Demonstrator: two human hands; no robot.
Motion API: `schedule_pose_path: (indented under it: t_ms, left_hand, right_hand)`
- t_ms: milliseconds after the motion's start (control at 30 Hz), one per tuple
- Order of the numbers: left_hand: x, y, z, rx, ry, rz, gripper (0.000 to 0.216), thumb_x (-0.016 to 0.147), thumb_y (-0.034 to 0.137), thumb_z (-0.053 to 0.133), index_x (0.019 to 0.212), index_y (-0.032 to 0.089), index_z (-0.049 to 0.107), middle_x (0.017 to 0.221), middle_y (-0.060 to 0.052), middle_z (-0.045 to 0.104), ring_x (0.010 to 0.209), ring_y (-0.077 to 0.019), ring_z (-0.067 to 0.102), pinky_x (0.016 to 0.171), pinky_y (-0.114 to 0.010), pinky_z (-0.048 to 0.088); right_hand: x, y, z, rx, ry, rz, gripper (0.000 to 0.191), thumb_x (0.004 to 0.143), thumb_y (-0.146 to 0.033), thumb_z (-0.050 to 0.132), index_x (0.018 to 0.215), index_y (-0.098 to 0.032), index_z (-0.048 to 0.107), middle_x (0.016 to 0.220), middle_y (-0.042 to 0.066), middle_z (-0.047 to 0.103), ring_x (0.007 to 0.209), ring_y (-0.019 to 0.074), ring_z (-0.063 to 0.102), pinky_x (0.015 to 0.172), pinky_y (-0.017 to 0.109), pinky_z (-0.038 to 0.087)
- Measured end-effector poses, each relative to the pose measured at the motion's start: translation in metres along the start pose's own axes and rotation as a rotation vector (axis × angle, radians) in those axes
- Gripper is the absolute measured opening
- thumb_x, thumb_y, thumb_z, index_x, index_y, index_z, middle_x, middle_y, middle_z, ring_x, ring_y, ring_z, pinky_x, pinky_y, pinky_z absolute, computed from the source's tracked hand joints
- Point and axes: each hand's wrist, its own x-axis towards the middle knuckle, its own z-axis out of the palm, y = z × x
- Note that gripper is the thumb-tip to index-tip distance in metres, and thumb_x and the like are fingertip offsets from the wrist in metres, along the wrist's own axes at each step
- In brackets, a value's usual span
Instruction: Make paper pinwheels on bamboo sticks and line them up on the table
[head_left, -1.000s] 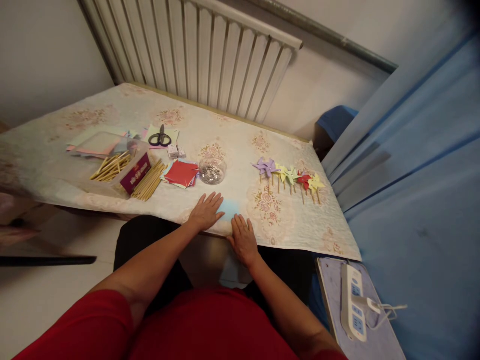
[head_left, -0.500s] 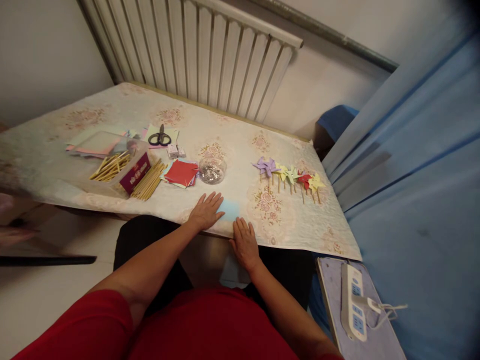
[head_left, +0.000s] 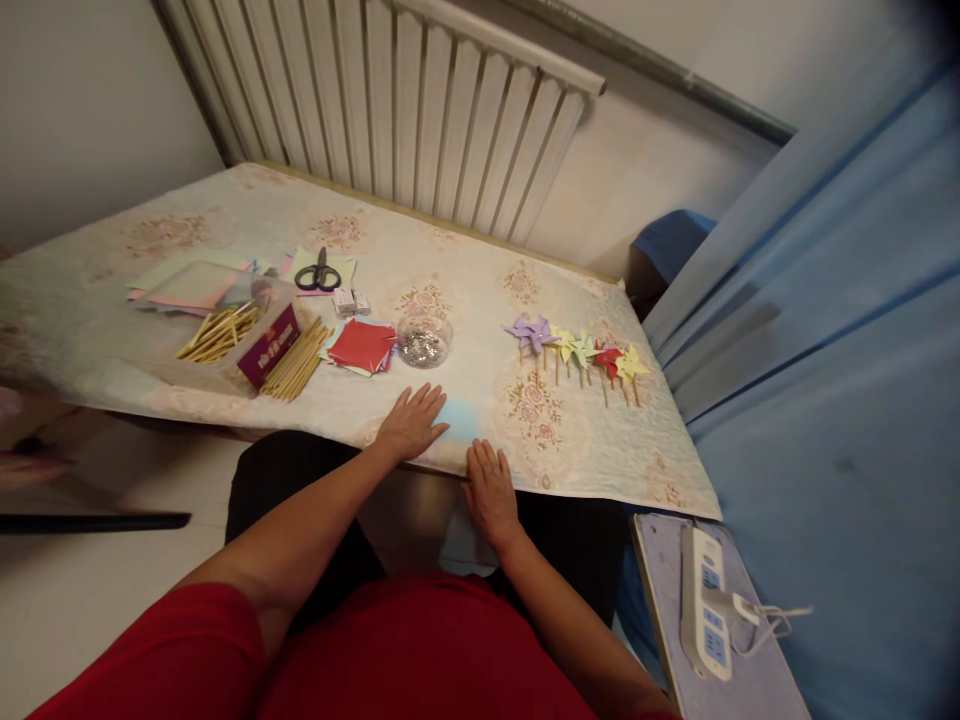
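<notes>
A light blue square of paper (head_left: 459, 420) lies flat near the front edge of the cloth-covered table. My left hand (head_left: 412, 423) rests flat with its fingers spread, its fingertips and thumb at the paper's left side. Just right of the paper's lower corner, my right hand (head_left: 491, 490) lies at the table edge, palm down and fingers stretched out. Neither hand grips anything. Beyond my left hand sit a clear round dish of small metal pieces (head_left: 424, 343) and a stack of cut paper squares, red on top (head_left: 362, 345).
Paper pinwheels on sticks (head_left: 581, 350) lie in a row at the right. To the left are a plastic box of sticks (head_left: 270, 350), loose wooden sticks (head_left: 298, 365), scissors (head_left: 319, 274) and small boxes (head_left: 350, 303). A power strip (head_left: 706, 605) lies at the lower right.
My right hand has shifted very slightly toward me. The left hand and the blue paper stay in place.
</notes>
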Motion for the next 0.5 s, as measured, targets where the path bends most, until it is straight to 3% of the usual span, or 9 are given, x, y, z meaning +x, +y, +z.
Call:
schedule_pose_path:
  t_ms: [500]
  left_hand:
    - [0.0002,0.0002,0.0,0.001,-0.006,-0.003,0.059,0.096,0.046,0.039,0.15,0.02,0.041,0.159,-0.009,0.034,0.15,-0.0276,0.023,0.121,-0.05,0.014]
  right_hand:
    - [-0.0031,0.0002,0.004,0.061,0.077,-0.004,0.061,0.089,-0.009,0.048,0.149,-0.01,0.038,0.154,0.017,0.041,0.149,0.0282,0.024,0.12,0.055,0.023]
